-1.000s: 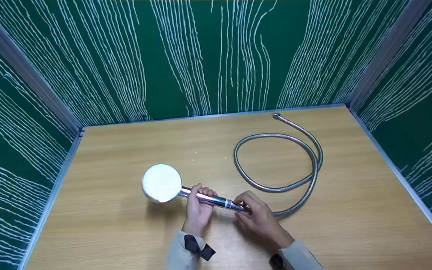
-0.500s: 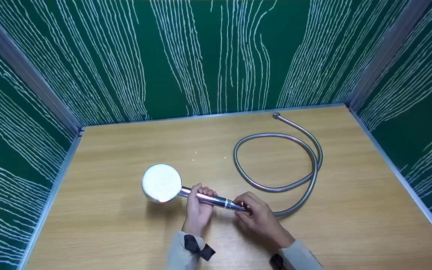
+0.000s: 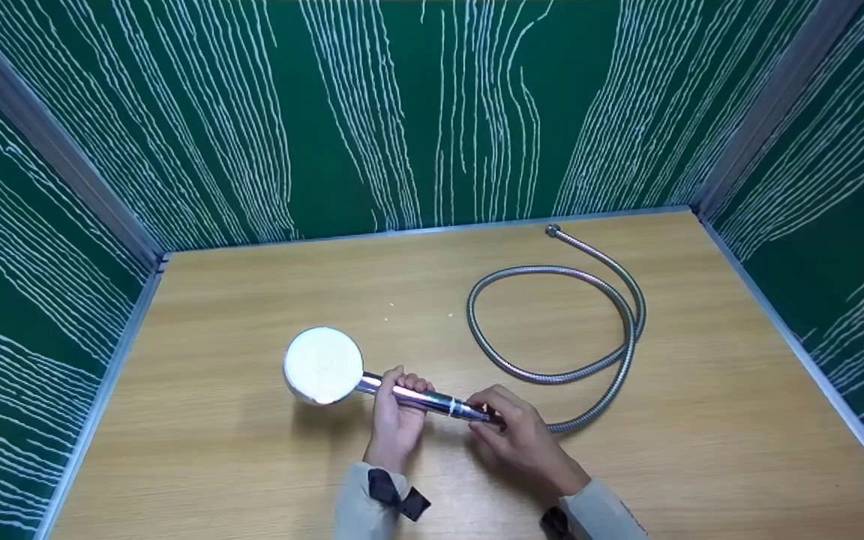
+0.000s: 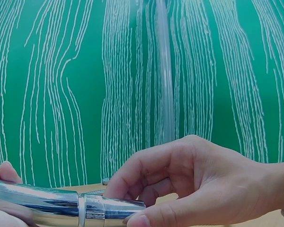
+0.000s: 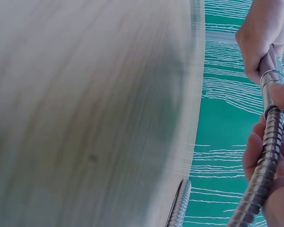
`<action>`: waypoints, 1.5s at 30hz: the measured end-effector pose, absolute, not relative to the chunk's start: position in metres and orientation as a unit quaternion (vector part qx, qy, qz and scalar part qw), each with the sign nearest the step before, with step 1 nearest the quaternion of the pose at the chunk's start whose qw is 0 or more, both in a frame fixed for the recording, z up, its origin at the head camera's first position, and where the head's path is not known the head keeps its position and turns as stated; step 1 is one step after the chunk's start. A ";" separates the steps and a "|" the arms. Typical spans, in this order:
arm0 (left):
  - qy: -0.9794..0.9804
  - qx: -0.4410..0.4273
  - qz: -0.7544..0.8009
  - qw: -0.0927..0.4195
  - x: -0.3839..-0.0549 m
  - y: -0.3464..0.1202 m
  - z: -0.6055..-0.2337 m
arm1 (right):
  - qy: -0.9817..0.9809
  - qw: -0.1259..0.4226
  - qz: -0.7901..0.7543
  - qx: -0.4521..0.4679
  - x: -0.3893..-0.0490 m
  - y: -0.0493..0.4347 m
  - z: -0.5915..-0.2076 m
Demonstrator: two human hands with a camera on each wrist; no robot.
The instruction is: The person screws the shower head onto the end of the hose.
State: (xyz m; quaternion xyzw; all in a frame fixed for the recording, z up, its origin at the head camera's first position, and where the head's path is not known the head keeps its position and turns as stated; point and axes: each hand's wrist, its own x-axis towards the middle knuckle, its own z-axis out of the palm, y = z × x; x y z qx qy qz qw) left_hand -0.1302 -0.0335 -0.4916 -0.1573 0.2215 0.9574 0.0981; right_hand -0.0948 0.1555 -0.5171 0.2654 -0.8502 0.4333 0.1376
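Note:
A chrome handheld shower head (image 3: 323,366) with a round white face is held just over the table, its handle slanting down to the right. The left hand (image 3: 396,420) grips that handle around its middle. At the handle's lower end, the right hand (image 3: 522,439) pinches the tapered chrome connector (image 4: 116,209) between thumb and fingers. A ribbed metal shower hose (image 5: 267,161) runs out of this connector, past the right palm in the right wrist view. Part of the joint is hidden behind the right fingers in the head view.
The hose (image 3: 544,379) loops across the right half of the wooden table (image 3: 214,465), its free end nut (image 3: 553,231) near the back edge. Several tiny white bits lie mid-table. Green panels (image 3: 477,112) with white wavy lines enclose the back and sides.
Hardly anything differs. Both hands keep their hold in the same place, with at most a very slight shift of the right fingers at the connector.

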 end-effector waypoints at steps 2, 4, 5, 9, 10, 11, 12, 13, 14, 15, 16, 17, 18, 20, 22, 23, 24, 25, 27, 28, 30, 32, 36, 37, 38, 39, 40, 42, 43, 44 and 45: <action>0.224 -0.153 0.957 0.098 -0.130 -0.034 -0.491 | -0.852 0.132 0.433 0.261 -0.095 0.155 -0.516; 0.224 -0.152 0.958 0.098 -0.130 -0.034 -0.491 | -0.855 0.127 0.433 0.257 -0.095 0.155 -0.515; 0.225 -0.151 0.958 0.097 -0.130 -0.034 -0.491 | -0.855 0.123 0.434 0.255 -0.094 0.155 -0.514; 0.223 -0.158 0.957 0.097 -0.131 -0.035 -0.490 | -0.857 0.113 0.436 0.250 -0.094 0.154 -0.513; 0.223 -0.159 0.957 0.098 -0.131 -0.035 -0.490 | -0.857 0.113 0.435 0.250 -0.094 0.154 -0.513; 0.223 -0.160 0.957 0.098 -0.131 -0.035 -0.490 | -0.857 0.114 0.435 0.251 -0.094 0.154 -0.513; 0.222 -0.161 0.957 0.099 -0.132 -0.035 -0.490 | -0.857 0.115 0.434 0.251 -0.094 0.154 -0.513; 0.220 -0.163 0.957 0.099 -0.132 -0.035 -0.489 | -0.858 0.116 0.433 0.252 -0.095 0.154 -0.513; 0.219 -0.165 0.957 0.099 -0.132 -0.035 -0.489 | -0.858 0.118 0.432 0.253 -0.095 0.154 -0.513; 0.219 -0.166 0.956 0.100 -0.132 -0.035 -0.489 | -0.857 0.121 0.431 0.256 -0.095 0.154 -0.514; 0.219 -0.165 0.956 0.100 -0.132 -0.035 -0.489 | -0.856 0.124 0.431 0.259 -0.095 0.155 -0.514; 0.219 -0.165 0.956 0.100 -0.133 -0.034 -0.488 | -0.855 0.127 0.429 0.263 -0.096 0.155 -0.514; 0.219 -0.164 0.957 0.100 -0.133 -0.034 -0.488 | -0.854 0.130 0.427 0.266 -0.096 0.155 -0.515; 0.221 -0.163 0.956 0.101 -0.133 -0.034 -0.488 | -0.853 0.135 0.424 0.271 -0.097 0.155 -0.516; 0.224 -0.163 0.956 0.101 -0.133 -0.033 -0.487 | -0.854 0.135 0.423 0.271 -0.097 0.154 -0.516; 0.226 -0.163 0.955 0.102 -0.132 -0.033 -0.487 | -0.855 0.134 0.422 0.269 -0.097 0.154 -0.516; 0.228 -0.163 0.955 0.102 -0.132 -0.033 -0.487 | -0.856 0.132 0.423 0.266 -0.097 0.154 -0.516; 0.228 -0.165 0.954 0.102 -0.133 -0.033 -0.487 | -0.856 0.130 0.424 0.264 -0.096 0.154 -0.515; 0.230 -0.169 0.953 0.102 -0.133 -0.033 -0.487 | -0.857 0.130 0.425 0.261 -0.096 0.153 -0.515; 0.231 -0.169 0.953 0.101 -0.132 -0.033 -0.487 | -0.857 0.131 0.425 0.260 -0.096 0.153 -0.515; 0.230 -0.169 0.953 0.100 -0.132 -0.033 -0.488 | -0.859 0.135 0.423 0.257 -0.096 0.153 -0.515; 0.227 -0.171 0.954 0.100 -0.132 -0.032 -0.488 | -0.860 0.138 0.420 0.253 -0.095 0.153 -0.515; 0.224 -0.170 0.954 0.102 -0.132 -0.031 -0.489 | -0.863 0.140 0.418 0.247 -0.094 0.153 -0.515; 0.222 -0.171 0.954 0.101 -0.132 -0.031 -0.489 | -0.863 0.140 0.417 0.247 -0.094 0.153 -0.516; 0.222 -0.172 0.955 0.101 -0.132 -0.031 -0.489 | -0.863 0.140 0.417 0.248 -0.094 0.153 -0.516; 0.222 -0.173 0.955 0.099 -0.131 -0.032 -0.489 | -0.862 0.140 0.418 0.249 -0.094 0.152 -0.516; 0.222 -0.174 0.955 0.097 -0.131 -0.032 -0.489 | -0.862 0.140 0.419 0.250 -0.094 0.152 -0.516; 0.221 -0.175 0.955 0.095 -0.132 -0.032 -0.489 | -0.861 0.140 0.421 0.250 -0.094 0.152 -0.516; 0.220 -0.175 0.955 0.095 -0.132 -0.032 -0.489 | -0.860 0.140 0.423 0.249 -0.094 0.152 -0.516; 0.221 -0.175 0.955 0.095 -0.132 -0.033 -0.489 | -0.859 0.140 0.424 0.249 -0.094 0.152 -0.516; 0.221 -0.174 0.955 0.095 -0.132 -0.033 -0.489 | -0.859 0.140 0.425 0.248 -0.094 0.152 -0.516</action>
